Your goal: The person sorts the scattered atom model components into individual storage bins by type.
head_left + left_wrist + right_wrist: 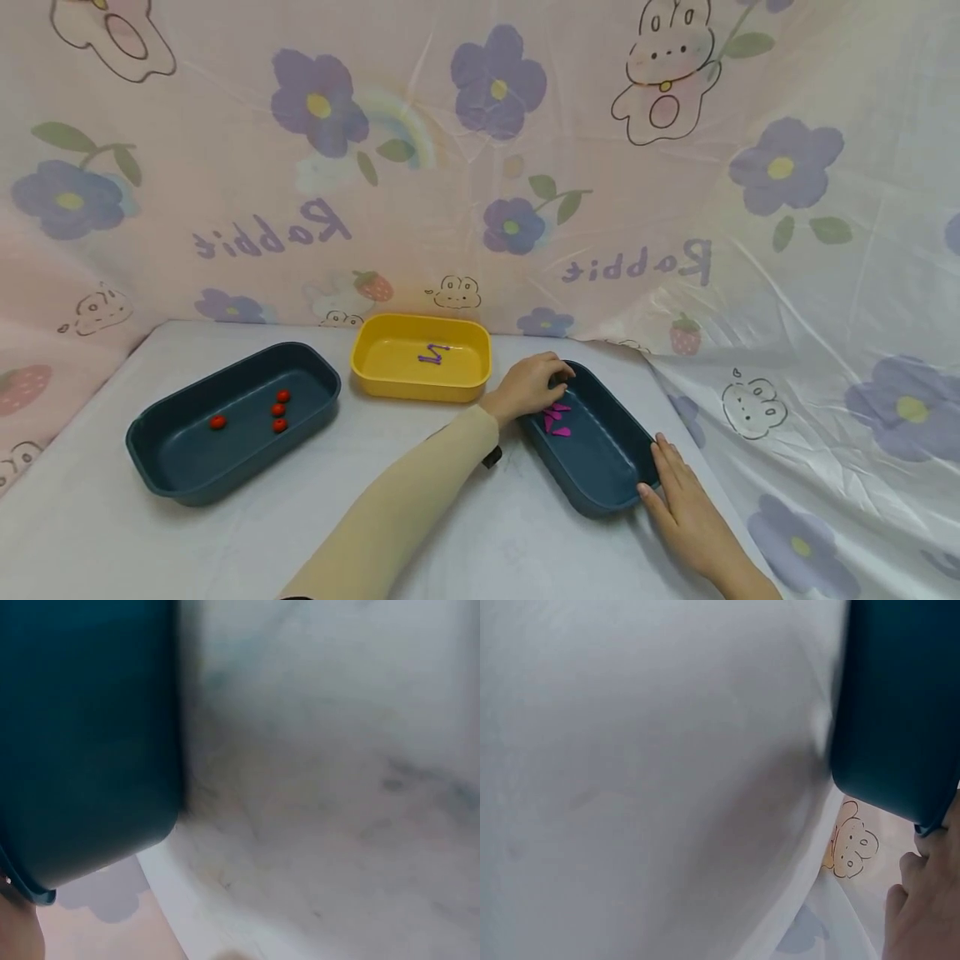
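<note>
On the right side of the table lies a dark blue tray (600, 500), set at a slant. Several magenta teardrop-shaped pieces (561, 432) lie in its far part. My left hand (528, 387), beyond a beige sleeve, grips the tray's far left rim with bent fingers; its palm side is hidden. At the near right corner my right hand (686, 508) rests against the rim, its fingers fairly straight and thumb apart. The left wrist view shows the tray's outer wall (90, 735). In the right wrist view, fingers (930, 844) touch the tray's rim.
A second dark blue tray (225, 483) on the left contains several red beads (279, 410). At the back middle stands a yellow tray (420, 389) with thin purple pieces (431, 359). White cloth covers the table, and a printed curtain (420, 208) hangs behind.
</note>
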Demonstrator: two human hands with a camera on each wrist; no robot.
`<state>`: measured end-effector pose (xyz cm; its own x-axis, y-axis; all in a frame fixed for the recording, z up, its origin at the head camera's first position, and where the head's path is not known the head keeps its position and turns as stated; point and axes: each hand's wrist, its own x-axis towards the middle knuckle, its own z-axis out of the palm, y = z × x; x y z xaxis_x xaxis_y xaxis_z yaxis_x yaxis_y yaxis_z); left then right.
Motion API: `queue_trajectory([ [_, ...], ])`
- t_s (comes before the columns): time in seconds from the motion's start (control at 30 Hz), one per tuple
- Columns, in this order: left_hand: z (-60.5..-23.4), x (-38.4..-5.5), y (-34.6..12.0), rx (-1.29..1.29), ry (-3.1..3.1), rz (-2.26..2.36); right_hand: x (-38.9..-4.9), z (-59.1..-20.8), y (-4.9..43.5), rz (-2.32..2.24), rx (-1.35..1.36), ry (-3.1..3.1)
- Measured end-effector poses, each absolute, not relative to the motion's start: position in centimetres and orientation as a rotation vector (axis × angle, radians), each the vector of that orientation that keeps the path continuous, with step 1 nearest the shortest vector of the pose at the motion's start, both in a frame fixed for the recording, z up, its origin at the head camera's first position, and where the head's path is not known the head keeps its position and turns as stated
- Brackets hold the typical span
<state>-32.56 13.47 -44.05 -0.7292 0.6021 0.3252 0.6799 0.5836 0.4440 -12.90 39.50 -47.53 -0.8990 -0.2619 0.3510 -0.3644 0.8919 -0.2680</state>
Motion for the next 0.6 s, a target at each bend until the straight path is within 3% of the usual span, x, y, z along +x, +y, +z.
queue_trajectory([
  [0.6,-43.6,-30.2,9.1,-1.03,-2.641,-0.791,-14.5,-45.1,40.0,0.498,0.405,-2.869],
])
